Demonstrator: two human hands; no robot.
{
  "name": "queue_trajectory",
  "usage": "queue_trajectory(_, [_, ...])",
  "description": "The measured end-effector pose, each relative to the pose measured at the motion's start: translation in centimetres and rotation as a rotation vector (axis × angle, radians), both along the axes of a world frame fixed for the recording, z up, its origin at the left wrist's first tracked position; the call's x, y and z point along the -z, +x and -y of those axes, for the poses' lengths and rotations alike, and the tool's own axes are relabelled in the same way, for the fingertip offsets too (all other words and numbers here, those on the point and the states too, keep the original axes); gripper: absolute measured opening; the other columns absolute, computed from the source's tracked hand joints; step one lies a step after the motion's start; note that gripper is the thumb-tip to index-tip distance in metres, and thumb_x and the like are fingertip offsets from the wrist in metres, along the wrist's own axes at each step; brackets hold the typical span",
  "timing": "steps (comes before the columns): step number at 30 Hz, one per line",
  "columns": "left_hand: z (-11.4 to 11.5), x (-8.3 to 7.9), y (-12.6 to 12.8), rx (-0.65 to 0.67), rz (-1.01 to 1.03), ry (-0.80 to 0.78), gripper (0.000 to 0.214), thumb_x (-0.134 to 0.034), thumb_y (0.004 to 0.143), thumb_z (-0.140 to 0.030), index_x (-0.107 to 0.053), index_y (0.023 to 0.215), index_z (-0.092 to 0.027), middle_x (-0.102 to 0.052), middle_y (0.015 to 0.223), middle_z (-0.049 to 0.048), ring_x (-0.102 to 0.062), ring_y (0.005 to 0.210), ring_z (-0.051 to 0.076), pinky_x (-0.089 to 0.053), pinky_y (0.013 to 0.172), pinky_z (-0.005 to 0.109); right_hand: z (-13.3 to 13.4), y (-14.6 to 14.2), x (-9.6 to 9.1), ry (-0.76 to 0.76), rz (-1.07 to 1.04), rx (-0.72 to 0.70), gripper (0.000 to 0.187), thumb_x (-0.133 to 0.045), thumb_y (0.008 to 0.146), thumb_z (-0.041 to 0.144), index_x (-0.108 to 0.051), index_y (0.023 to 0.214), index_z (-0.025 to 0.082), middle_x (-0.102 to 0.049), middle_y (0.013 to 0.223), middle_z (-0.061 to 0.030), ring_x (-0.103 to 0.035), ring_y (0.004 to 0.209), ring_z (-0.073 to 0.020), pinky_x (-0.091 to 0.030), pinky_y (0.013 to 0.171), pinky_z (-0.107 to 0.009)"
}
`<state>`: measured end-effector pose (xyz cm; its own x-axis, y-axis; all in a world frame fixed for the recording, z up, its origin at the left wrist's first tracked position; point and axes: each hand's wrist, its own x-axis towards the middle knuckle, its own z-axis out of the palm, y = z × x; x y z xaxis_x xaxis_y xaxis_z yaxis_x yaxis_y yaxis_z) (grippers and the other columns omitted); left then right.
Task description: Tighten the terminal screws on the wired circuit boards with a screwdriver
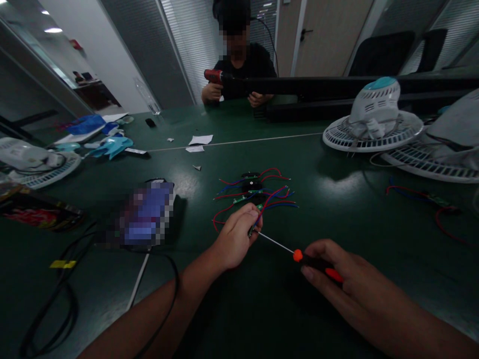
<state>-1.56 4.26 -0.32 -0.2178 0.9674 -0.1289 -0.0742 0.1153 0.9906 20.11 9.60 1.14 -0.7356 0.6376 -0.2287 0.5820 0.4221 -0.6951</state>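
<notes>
My left hand point(238, 234) is closed on a small green circuit board point(251, 231), mostly hidden by the fingers, with red and blue wires point(270, 198) rising from it. In my right hand point(339, 276) is a screwdriver point(318, 263) with a black and orange handle. Its thin shaft points left, and the tip reaches the board beside my left fingertips; whether it touches a screw is too small to tell. Just beyond my left hand lie several more small boards point(256, 191) with red and blue wires and black round parts.
Fan heads with white grilles point(374, 130) stand at the right, another point(41, 167) at the left. A phone-like device point(149, 212), a dark can point(39, 207) and black cables point(71, 279) lie left. Paper scraps point(201, 140) lie farther back. Across the table, a person holds a red power drill point(213, 76).
</notes>
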Motion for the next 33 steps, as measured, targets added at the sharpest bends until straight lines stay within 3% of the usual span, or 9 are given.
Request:
queue_trajectory(3, [0.0, 0.1, 0.0, 0.014, 0.006, 0.009, 0.026, -0.041, 0.086, -0.037, -0.049, 0.070, -0.018, -0.041, 0.059, -0.0046, -0.036, 0.048, 0.008, -0.028, 0.044, 0.020, 0.0, 0.1, 0.1, -0.038, -0.005, 0.005, 0.023, -0.046, 0.094, 0.042, -0.059, 0.103, 0.026, -0.075, 0.099, -0.0052, -0.071, 0.090, -0.0222, -0.057, 0.075, -0.038])
queue_trajectory(7, [-0.1, 0.0, 0.0, 0.001, -0.021, -0.005, 0.026, -0.040, 0.086, -0.037, -0.049, 0.070, -0.019, -0.041, 0.059, -0.0046, -0.036, 0.047, 0.008, -0.028, 0.043, 0.020, 0.0, 0.0, -0.2, -0.011, -0.041, 0.004, 0.032, -0.049, 0.094, 0.044, -0.060, 0.118, 0.027, -0.074, 0.109, -0.0057, -0.070, 0.098, -0.0232, -0.056, 0.082, -0.038])
queue_trajectory(11, [-0.1, -0.1, 0.0, -0.010, -0.012, -0.025, 0.027, -0.039, 0.087, -0.038, -0.049, 0.071, -0.019, -0.042, 0.058, -0.0046, -0.035, 0.046, 0.008, -0.028, 0.042, 0.019, 0.1, -0.3, -0.8, 0.039, -0.075, -0.077, 0.032, -0.039, 0.098, 0.040, -0.067, 0.109, 0.029, -0.073, 0.100, -0.0036, -0.068, 0.096, -0.0221, -0.054, 0.084, -0.038])
queue_trajectory(16, [-0.1, 0.1, -0.1, -0.014, 0.013, -0.019, 0.027, -0.038, 0.087, -0.037, -0.050, 0.071, -0.018, -0.043, 0.060, -0.0038, -0.038, 0.049, 0.008, -0.029, 0.043, 0.018, 0.0, -0.4, -0.9, -0.018, -0.036, -0.094, 0.035, -0.032, 0.101, 0.040, -0.065, 0.102, 0.026, -0.070, 0.092, -0.0034, -0.067, 0.084, -0.0195, -0.053, 0.075, -0.036])
queue_trajectory(22, [-0.1, 0.3, -0.2, 0.003, 0.031, -0.004, 0.026, -0.038, 0.088, -0.035, -0.049, 0.072, -0.018, -0.042, 0.059, -0.0043, -0.037, 0.048, 0.007, -0.029, 0.043, 0.018, 0.1, -0.3, -0.5, -0.019, -0.031, -0.039, 0.028, -0.042, 0.097, 0.042, -0.063, 0.106, 0.025, -0.072, 0.100, -0.0045, -0.068, 0.088, -0.0203, -0.054, 0.077, -0.036])
queue_trajectory(33, [0.1, 0.2, 0.0, 0.026, -0.004, 0.007, 0.027, -0.039, 0.087, -0.038, -0.049, 0.072, -0.018, -0.043, 0.060, -0.0046, -0.037, 0.047, 0.007, -0.028, 0.044, 0.020, 0.1, -0.2, -0.1, -0.045, -0.029, 0.023, 0.016, -0.048, 0.093, 0.036, -0.059, 0.099, 0.025, -0.073, 0.096, -0.0036, -0.070, 0.088, -0.0197, -0.056, 0.075, -0.034])
